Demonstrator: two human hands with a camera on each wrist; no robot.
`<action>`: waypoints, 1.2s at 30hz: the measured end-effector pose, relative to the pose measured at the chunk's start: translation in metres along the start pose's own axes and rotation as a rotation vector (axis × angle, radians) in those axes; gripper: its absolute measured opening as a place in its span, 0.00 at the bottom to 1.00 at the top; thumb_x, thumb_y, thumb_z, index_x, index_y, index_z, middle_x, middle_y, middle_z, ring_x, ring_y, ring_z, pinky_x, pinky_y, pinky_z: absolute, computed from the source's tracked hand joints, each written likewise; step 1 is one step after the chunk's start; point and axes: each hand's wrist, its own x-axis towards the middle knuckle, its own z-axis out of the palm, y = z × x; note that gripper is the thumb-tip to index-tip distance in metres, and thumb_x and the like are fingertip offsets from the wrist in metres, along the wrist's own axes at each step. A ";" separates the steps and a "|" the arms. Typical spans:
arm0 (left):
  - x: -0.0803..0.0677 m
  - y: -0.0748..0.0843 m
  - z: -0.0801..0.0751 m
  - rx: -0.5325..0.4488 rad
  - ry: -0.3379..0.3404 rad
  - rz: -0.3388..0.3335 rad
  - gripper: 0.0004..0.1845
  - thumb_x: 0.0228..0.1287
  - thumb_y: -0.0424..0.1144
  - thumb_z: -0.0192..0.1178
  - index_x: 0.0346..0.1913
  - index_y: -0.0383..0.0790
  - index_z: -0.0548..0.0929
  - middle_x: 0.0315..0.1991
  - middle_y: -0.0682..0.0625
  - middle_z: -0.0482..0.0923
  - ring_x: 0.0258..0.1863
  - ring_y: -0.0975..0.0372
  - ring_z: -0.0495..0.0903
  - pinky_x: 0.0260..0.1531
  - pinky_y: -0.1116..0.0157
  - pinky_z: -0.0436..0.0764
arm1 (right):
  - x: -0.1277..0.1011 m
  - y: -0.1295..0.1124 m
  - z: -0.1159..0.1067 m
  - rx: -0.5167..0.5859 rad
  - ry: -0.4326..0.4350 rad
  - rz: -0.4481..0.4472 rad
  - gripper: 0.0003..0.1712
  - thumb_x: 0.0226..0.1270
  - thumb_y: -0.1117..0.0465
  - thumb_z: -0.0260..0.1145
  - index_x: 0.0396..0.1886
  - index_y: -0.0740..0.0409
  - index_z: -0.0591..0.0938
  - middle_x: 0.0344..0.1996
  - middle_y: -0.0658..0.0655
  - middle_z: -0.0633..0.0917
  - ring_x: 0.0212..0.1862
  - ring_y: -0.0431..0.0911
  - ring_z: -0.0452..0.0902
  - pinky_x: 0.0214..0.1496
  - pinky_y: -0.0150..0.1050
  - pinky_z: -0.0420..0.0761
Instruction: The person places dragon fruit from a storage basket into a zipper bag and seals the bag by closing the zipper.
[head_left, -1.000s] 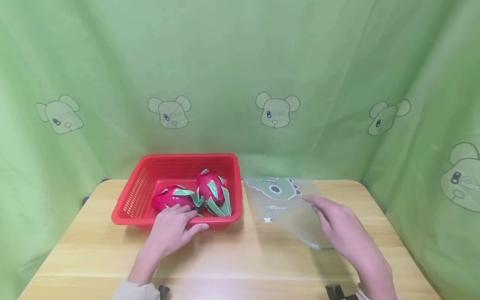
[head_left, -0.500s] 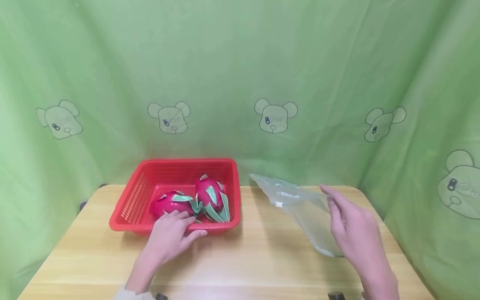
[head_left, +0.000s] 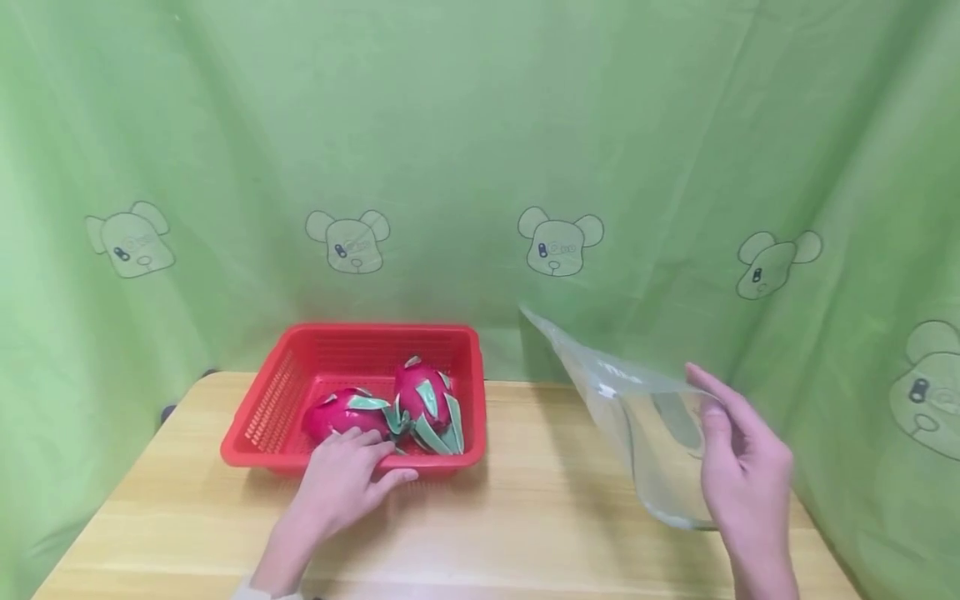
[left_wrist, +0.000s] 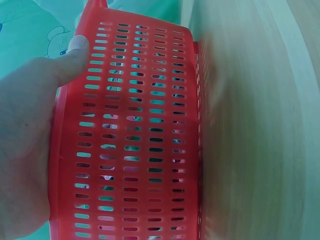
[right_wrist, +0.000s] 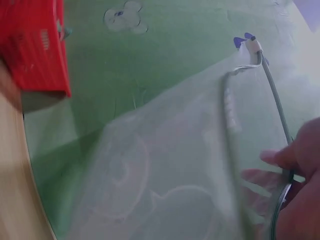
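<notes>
Green curtain behind the desk (head_left: 525, 517): your right hand (head_left: 742, 475) pinches the thin, slippery bag (head_left: 637, 417) aloft by its rim; left hand (head_left: 345, 479) fingers curl over the basket (head_left: 277, 392) edge.

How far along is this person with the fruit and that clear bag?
Early on. The right hand holds the clear bag lifted off the table. In hand: the left hand grips the red basket at its near rim, fingers touching one dragon fruit. Left: both dragon fruits lie in the basket; nothing is in the bag.
</notes>
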 end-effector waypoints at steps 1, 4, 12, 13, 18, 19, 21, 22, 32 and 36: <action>-0.001 0.000 0.000 -0.001 0.001 0.001 0.31 0.61 0.68 0.65 0.51 0.45 0.91 0.50 0.45 0.87 0.52 0.48 0.84 0.54 0.46 0.81 | 0.000 -0.002 0.000 0.040 -0.005 0.045 0.21 0.82 0.63 0.55 0.65 0.44 0.82 0.61 0.48 0.84 0.40 0.37 0.82 0.29 0.26 0.74; -0.002 -0.002 0.001 -0.006 0.008 0.009 0.30 0.61 0.68 0.65 0.50 0.45 0.91 0.49 0.45 0.87 0.52 0.48 0.84 0.53 0.46 0.82 | 0.002 -0.004 -0.001 0.219 0.001 0.179 0.20 0.82 0.62 0.54 0.66 0.48 0.82 0.65 0.48 0.81 0.63 0.38 0.77 0.48 0.23 0.78; -0.003 -0.003 0.001 -0.015 0.055 0.027 0.29 0.60 0.69 0.65 0.48 0.48 0.92 0.49 0.46 0.88 0.51 0.50 0.84 0.48 0.49 0.84 | 0.006 -0.009 -0.005 0.603 0.083 0.341 0.20 0.80 0.64 0.57 0.67 0.56 0.80 0.67 0.51 0.80 0.71 0.42 0.69 0.70 0.28 0.68; -0.002 -0.003 0.001 -0.012 0.062 0.033 0.29 0.61 0.69 0.65 0.47 0.48 0.92 0.48 0.47 0.88 0.50 0.51 0.85 0.47 0.50 0.84 | 0.006 -0.009 -0.005 0.623 0.093 0.342 0.20 0.80 0.64 0.57 0.67 0.57 0.80 0.66 0.52 0.80 0.72 0.42 0.68 0.72 0.29 0.66; -0.004 -0.003 0.000 0.004 0.096 0.060 0.26 0.60 0.69 0.66 0.43 0.51 0.93 0.43 0.52 0.89 0.43 0.56 0.84 0.38 0.57 0.85 | 0.005 -0.012 -0.006 0.727 0.133 0.338 0.20 0.80 0.67 0.56 0.67 0.62 0.79 0.66 0.55 0.80 0.73 0.45 0.67 0.74 0.32 0.64; -0.005 -0.004 -0.001 0.004 0.099 0.061 0.26 0.59 0.69 0.66 0.42 0.51 0.93 0.43 0.53 0.89 0.42 0.57 0.84 0.37 0.57 0.84 | 0.005 -0.013 -0.005 0.755 0.143 0.335 0.20 0.80 0.68 0.56 0.67 0.63 0.78 0.66 0.56 0.80 0.72 0.46 0.67 0.73 0.32 0.66; -0.006 -0.004 -0.003 0.001 0.091 0.057 0.26 0.60 0.69 0.65 0.42 0.51 0.93 0.43 0.52 0.89 0.43 0.57 0.84 0.38 0.57 0.84 | 0.004 -0.013 -0.005 0.811 0.161 0.326 0.20 0.80 0.69 0.55 0.67 0.66 0.77 0.66 0.58 0.80 0.72 0.47 0.67 0.71 0.32 0.69; -0.005 -0.004 -0.004 -0.008 0.084 0.052 0.27 0.60 0.69 0.65 0.43 0.50 0.93 0.44 0.52 0.89 0.44 0.56 0.84 0.40 0.56 0.84 | 0.004 -0.014 -0.005 0.828 0.170 0.320 0.20 0.79 0.69 0.55 0.67 0.67 0.77 0.66 0.59 0.80 0.72 0.48 0.67 0.69 0.32 0.71; 0.003 0.031 -0.022 -0.367 0.020 0.037 0.23 0.67 0.62 0.64 0.52 0.49 0.88 0.47 0.56 0.83 0.48 0.61 0.80 0.52 0.52 0.82 | -0.002 -0.026 0.000 0.959 0.319 0.125 0.18 0.76 0.73 0.57 0.62 0.78 0.76 0.60 0.68 0.82 0.69 0.54 0.72 0.68 0.36 0.74; 0.006 0.055 -0.027 -0.461 0.002 0.026 0.31 0.68 0.68 0.57 0.64 0.52 0.81 0.59 0.51 0.80 0.61 0.54 0.77 0.61 0.46 0.78 | -0.005 -0.036 0.002 0.999 0.364 0.100 0.17 0.75 0.76 0.57 0.60 0.79 0.77 0.59 0.68 0.82 0.62 0.52 0.79 0.62 0.30 0.77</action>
